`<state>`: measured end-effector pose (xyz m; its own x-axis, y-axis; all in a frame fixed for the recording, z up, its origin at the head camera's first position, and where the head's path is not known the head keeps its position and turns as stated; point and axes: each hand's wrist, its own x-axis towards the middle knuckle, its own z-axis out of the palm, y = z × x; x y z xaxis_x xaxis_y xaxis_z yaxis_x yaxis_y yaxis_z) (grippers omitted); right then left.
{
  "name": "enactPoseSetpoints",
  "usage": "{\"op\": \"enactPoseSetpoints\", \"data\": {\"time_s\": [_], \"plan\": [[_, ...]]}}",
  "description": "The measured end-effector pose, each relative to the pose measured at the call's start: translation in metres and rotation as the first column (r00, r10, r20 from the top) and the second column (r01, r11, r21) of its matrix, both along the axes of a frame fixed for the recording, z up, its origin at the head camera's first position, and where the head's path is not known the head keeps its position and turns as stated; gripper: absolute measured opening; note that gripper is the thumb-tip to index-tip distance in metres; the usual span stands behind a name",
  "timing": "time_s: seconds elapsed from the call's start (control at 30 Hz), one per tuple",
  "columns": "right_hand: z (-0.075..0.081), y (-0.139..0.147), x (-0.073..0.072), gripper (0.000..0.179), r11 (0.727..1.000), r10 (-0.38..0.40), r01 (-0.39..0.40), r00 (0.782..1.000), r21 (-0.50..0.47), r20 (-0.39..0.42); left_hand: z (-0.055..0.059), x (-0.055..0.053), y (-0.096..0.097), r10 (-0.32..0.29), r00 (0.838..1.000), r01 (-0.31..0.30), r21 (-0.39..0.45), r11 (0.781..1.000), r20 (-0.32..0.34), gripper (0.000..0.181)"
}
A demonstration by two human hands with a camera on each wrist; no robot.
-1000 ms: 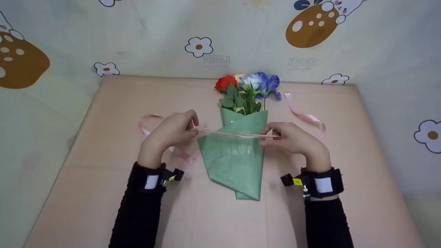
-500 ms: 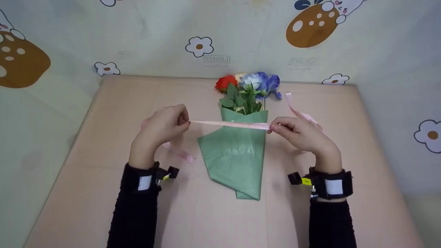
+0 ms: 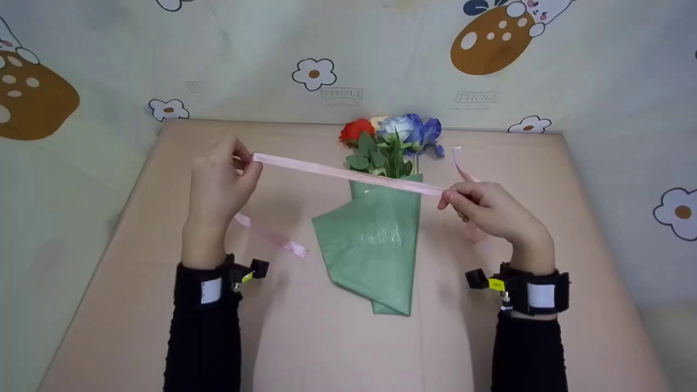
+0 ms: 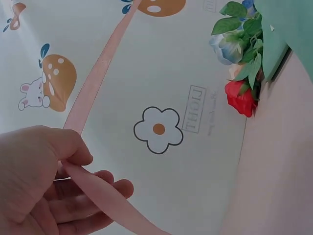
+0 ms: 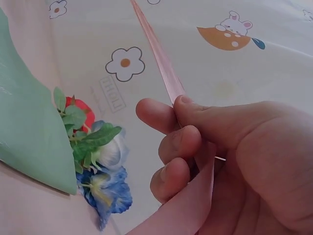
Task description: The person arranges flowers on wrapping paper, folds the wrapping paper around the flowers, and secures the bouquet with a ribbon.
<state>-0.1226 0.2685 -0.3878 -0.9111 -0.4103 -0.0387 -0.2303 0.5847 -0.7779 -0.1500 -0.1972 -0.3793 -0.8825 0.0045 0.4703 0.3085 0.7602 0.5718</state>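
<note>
A pink ribbon point(image 3: 348, 174) is stretched between my two hands above a bouquet, its left end higher in the head view. My left hand point(image 3: 218, 182) pinches it between thumb and forefinger; in the left wrist view the loose part of the ribbon point(image 4: 110, 196) trails down across the other fingers. On the other side my right hand point(image 3: 490, 209) pinches it, and the ribbon point(image 5: 188, 203) runs on through the palm. Below lies the bouquet in green wrapping paper point(image 3: 375, 245), with a red rose point(image 3: 356, 132), a pale blue rose point(image 3: 396, 127) and a blue flower point(image 3: 427, 133) at its top.
Loose ribbon tails lie on the pink tabletop point(image 3: 337, 354), left and right of the bouquet. A pale wall sheet point(image 3: 245, 54) with printed flowers and rabbits stands behind the table's far edge. Each wrist wears a black strap with a small camera.
My hands have moved apart, the left one up and to the left, the right one to the right. The ribbon between them is longer, flatter, and raised from the wrapping's middle to its upper edge.
</note>
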Motion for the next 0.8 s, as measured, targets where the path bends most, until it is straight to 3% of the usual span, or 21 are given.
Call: {"op": "enactPoseSetpoints", "data": {"time_s": [0.2, 0.4, 0.6, 0.7, 0.8], "plan": [[0.005, 0.012, 0.006, 0.03, 0.998, -0.061, 0.061, 0.998, 0.002, -0.013, 0.006, 0.002, -0.004, 0.086, 0.996, -0.084, 0.091, 0.992, -0.013, 0.008], [0.012, 0.025, 0.012, 0.026, 0.994, -0.099, 0.103, 0.99, 0.036, -0.102, 0.012, 0.005, -0.014, 0.106, 0.994, -0.106, 0.135, 0.985, 0.008, 0.009], [0.032, 0.053, 0.016, 0.019, 0.994, -0.097, 0.107, 0.971, 0.034, -0.22, 0.04, 0.006, -0.03, 0.162, 0.985, -0.154, 0.119, 0.981, -0.057, 0.011], [0.048, 0.069, 0.023, 0.022, 0.991, -0.116, 0.13, 0.963, 0.043, -0.244, 0.054, 0.01, -0.033, 0.081, 0.995, -0.068, 0.195, 0.978, -0.06, 0.01], [0.059, 0.083, 0.033, 0.022, 0.978, -0.126, 0.164, 0.956, 0.126, -0.265, 0.052, 0.015, -0.031, -0.073, 0.997, 0.07, 0.293, 0.954, -0.002, 0.009]]}}
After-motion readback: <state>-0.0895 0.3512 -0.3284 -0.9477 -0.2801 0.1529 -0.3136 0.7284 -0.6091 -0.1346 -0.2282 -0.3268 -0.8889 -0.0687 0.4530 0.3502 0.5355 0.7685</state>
